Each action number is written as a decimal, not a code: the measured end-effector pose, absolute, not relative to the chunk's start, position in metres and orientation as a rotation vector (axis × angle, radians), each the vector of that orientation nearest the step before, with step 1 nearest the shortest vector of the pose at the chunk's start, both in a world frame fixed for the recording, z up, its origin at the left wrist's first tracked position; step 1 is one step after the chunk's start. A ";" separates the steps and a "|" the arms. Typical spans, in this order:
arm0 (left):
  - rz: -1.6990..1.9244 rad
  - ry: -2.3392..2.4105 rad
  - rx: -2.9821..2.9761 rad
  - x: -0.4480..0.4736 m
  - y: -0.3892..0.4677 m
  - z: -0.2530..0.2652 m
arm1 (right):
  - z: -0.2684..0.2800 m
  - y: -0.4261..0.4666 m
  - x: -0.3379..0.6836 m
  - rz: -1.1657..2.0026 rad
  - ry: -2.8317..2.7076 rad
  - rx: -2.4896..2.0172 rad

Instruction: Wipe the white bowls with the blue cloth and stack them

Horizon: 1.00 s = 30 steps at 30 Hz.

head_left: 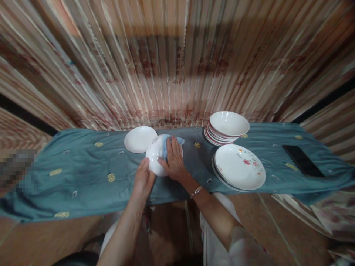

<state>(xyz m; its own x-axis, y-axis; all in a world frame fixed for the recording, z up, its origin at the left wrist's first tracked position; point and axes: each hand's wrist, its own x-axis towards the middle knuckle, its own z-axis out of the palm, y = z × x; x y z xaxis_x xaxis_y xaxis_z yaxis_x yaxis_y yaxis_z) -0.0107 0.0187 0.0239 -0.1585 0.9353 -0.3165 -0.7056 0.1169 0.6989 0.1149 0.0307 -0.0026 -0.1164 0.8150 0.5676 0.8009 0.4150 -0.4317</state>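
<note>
A white bowl (156,157) is tilted over the near middle of the cloth-covered table, its outer side apparently facing up. My left hand (143,175) grips the bowl's near left edge, thumb on top and fingers partly hidden beneath. Pressed against the bowl's right side is my right hand (174,160), with a light blue cloth (165,143) under its fingers. Part of the cloth sticks out past the fingertips. Just behind the bowl, to the left, a white plate (138,139) lies on the table.
A stack of red-rimmed bowls (229,123) stands at the back right. In front of it are stacked plates, the top one a flowered plate (238,166). A black phone (302,160) lies at the right on the green tablecloth (91,170). A pleated curtain (177,74) hangs behind.
</note>
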 end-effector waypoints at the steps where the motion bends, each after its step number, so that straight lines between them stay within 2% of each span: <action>1: 1.478 0.909 0.331 -0.011 0.019 0.024 | -0.003 0.029 0.113 0.020 -1.920 -1.359; 17: 1.490 0.969 0.238 -0.009 0.021 0.030 | -0.014 0.008 0.109 0.012 -2.077 -1.122; 30: 1.486 0.937 0.244 -0.013 0.028 0.021 | -0.020 -0.014 0.125 0.094 -2.215 -1.119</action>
<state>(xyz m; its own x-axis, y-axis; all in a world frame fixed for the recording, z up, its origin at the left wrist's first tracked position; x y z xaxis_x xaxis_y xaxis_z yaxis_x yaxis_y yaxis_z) -0.0129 0.0280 0.0213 -0.1789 0.9079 -0.3790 -0.7333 0.1338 0.6666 0.1246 -0.0141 -0.0201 -0.4276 0.7432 0.5146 0.6967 0.6336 -0.3363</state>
